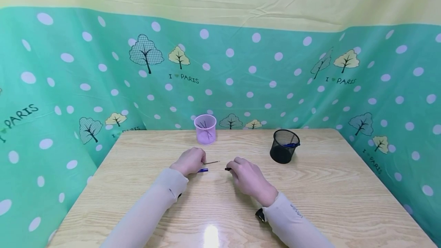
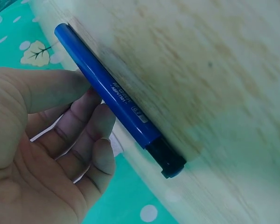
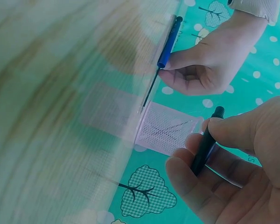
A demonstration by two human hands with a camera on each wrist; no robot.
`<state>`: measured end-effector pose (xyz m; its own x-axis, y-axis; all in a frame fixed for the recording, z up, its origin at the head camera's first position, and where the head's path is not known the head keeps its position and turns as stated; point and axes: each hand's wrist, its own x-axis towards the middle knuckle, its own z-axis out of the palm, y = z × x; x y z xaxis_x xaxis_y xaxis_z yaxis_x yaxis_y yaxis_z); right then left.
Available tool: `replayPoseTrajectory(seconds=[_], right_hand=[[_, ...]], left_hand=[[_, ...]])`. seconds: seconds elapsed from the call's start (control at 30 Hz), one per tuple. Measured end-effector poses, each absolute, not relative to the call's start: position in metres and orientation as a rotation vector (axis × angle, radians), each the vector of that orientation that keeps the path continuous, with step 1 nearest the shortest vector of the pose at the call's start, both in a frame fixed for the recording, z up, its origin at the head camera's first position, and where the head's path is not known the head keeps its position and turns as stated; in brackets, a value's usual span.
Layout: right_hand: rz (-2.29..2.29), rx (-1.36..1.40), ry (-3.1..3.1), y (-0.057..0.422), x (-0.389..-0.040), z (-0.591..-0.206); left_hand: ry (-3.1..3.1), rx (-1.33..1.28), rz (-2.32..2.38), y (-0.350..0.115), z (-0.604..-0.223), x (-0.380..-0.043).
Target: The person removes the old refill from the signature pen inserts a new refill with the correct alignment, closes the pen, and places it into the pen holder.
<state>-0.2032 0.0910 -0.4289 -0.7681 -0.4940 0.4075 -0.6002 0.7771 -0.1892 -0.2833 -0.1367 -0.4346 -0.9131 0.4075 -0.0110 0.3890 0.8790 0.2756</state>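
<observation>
My left hand (image 1: 190, 160) is at the table's middle, its fingertips pinching a thin pen refill (image 1: 212, 162) that points right. Just on the near side of those fingers lies a blue pen barrel (image 2: 113, 99) with a black end; in the left wrist view it covers the fingertips. To the right, my right hand (image 1: 250, 178) holds a short black pen part (image 3: 204, 150) between thumb and fingers. One end of that part looks threaded in the right wrist view.
A lilac mesh pen cup (image 1: 206, 136) with thin dark sticks in it stands at the table's back edge. Farther right is a black mesh pen cup (image 1: 280, 155) with a blue pen (image 1: 291, 145) leaning in it. A dotted green cloth (image 1: 241, 75) hangs behind the table.
</observation>
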Motion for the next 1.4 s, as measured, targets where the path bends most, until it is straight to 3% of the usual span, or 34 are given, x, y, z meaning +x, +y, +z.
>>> replayPoseTrajectory(seconds=[1.4], right_hand=[[0.45,0.839,-2.63,0.091,-0.202,-0.427]], left_hand=[[3.02,0.704,0.397,-0.142,-0.424,-0.283]])
